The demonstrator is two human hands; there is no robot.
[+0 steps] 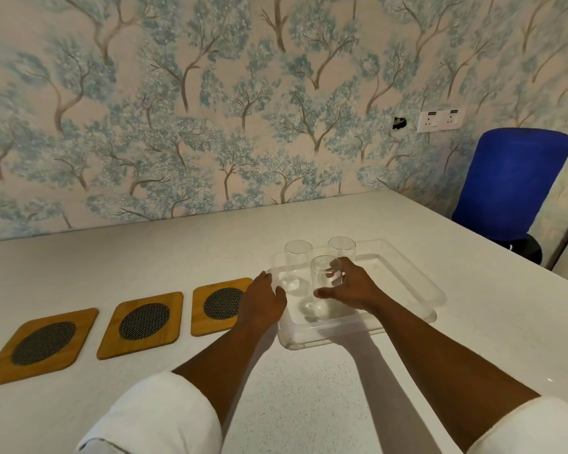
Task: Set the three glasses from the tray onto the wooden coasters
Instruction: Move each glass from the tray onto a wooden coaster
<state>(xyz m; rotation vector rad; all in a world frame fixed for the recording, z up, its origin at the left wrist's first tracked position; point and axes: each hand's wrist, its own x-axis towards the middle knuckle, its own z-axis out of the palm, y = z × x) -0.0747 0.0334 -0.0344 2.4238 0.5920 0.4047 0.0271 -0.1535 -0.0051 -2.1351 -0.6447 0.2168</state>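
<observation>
Nearest the camera, two rolled white sleeves (pixel 158 417) frame the bare forearms reaching over the white desk (pixel 308 388). The right hand (pixel 351 286) is over the clear tray (pixel 407 290), its grip spread around the nearest glass (pixel 322 283), with fingers curled behind it and thumb out in front. Whether they press the glass yet cannot be told. The left hand (pixel 266 299) rests at the tray's left edge, its grip loosely spread and holding nothing. The other two glasses (pixel 298 267) stand further back in the tray, upright and just apart. Left of the tray, three wooden coasters (pixel 138 324) lie in a row, all bare; the one nearest the tray is partly hidden by the left hand. By this view nothing is placed yet: all three glasses remain to be moved.
</observation>
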